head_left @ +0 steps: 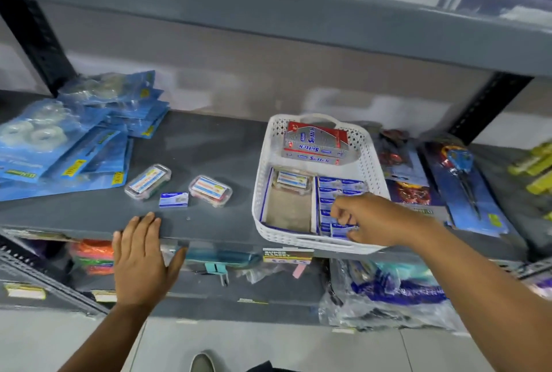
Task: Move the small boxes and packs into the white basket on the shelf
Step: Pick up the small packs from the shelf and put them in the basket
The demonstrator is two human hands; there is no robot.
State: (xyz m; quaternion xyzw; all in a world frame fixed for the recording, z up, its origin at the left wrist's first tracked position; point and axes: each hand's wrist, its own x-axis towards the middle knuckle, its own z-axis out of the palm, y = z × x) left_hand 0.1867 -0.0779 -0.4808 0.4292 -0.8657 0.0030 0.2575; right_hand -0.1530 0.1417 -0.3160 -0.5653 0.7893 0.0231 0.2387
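The white basket [259, 192] stands on the grey shelf [209, 147]. It holds red-and-silver boxes [316, 143] at the back, a clear pack [292, 179] on a cardboard tray, and a row of small blue boxes [340, 185] on the right. My right hand [373, 219] reaches into the basket's near right corner, fingers curled and pinching a small blue box [340, 230] among that row. Left of the basket, loose on the shelf, lie a small blue box [173, 199] and two clear plastic packs [148, 181] [210, 191]. My left hand [140, 261] rests flat on the shelf's front edge, holding nothing.
Blue packs of tape rolls [59, 144] are piled at the shelf's left. Carded scissors and other blister packs [460, 186] lie right of the basket. Another shelf board [268, 13] hangs close overhead. The lower shelf holds bagged goods [388, 291].
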